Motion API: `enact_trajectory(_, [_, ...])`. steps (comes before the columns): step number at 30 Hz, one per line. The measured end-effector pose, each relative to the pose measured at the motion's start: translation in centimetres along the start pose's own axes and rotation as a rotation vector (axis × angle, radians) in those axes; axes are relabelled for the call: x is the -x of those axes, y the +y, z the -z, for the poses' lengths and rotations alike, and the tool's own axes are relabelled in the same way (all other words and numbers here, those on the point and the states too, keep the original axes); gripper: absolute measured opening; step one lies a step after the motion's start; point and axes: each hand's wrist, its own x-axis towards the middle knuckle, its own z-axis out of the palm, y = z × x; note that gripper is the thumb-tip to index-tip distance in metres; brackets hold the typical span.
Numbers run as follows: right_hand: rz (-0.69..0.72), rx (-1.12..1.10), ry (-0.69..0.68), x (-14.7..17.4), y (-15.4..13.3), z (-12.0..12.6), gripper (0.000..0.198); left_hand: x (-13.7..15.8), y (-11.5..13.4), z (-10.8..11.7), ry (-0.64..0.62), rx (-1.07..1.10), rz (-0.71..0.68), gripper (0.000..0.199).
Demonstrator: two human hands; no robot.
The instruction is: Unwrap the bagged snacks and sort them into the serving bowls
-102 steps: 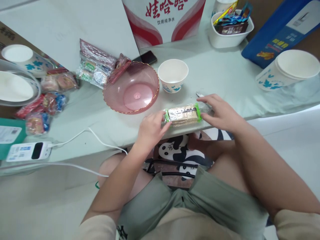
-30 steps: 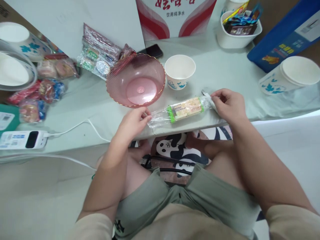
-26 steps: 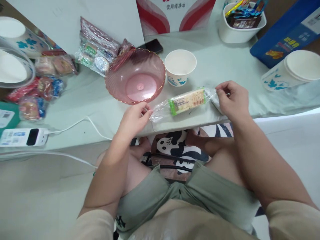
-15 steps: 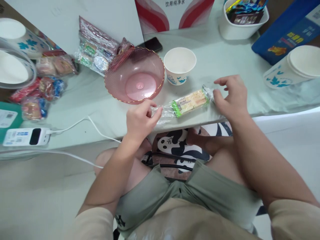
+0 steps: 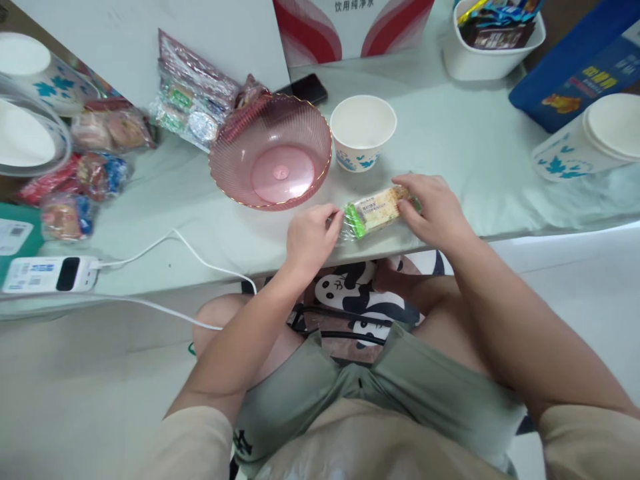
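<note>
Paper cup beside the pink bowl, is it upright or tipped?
Upright: the paper cup has its rim facing up, base on the cloth.

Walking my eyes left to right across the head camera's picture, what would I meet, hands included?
White device with a dark screen → pink ribbed bowl → left hand → green-ended biscuit packet → right hand → white tub of sachets → stacked paper cups.

The biscuit packet (image 5: 377, 212) is crinkled, glossy plastic. At its ten o'clock, the pink bowl (image 5: 270, 157) looks shiny (and finely ribbed). The desk (image 5: 450, 133) looks cloth-covered, matt.
</note>
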Motion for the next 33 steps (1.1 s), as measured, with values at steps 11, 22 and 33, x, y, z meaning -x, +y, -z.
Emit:
enact_trajectory(11, [-0.111, 0.025, 0.01, 0.6, 1.8, 1.6, 0.047, 0.4, -0.7, 0.6, 0.171, -0.043, -0.03, 0.032])
enact_trajectory(22, [-0.394, -0.199, 0.156, 0.1, 2.6, 3.2, 0.007, 0.9, -2.1, 0.8, 0.055, -0.078, 0.002, 0.034])
enact_trajectory(33, [-0.501, -0.184, -0.057, 0.7, 1.4, 4.3, 0.007, 0.7, -2.2, 2.0, -0.152, 0.109, 0.267, 0.035])
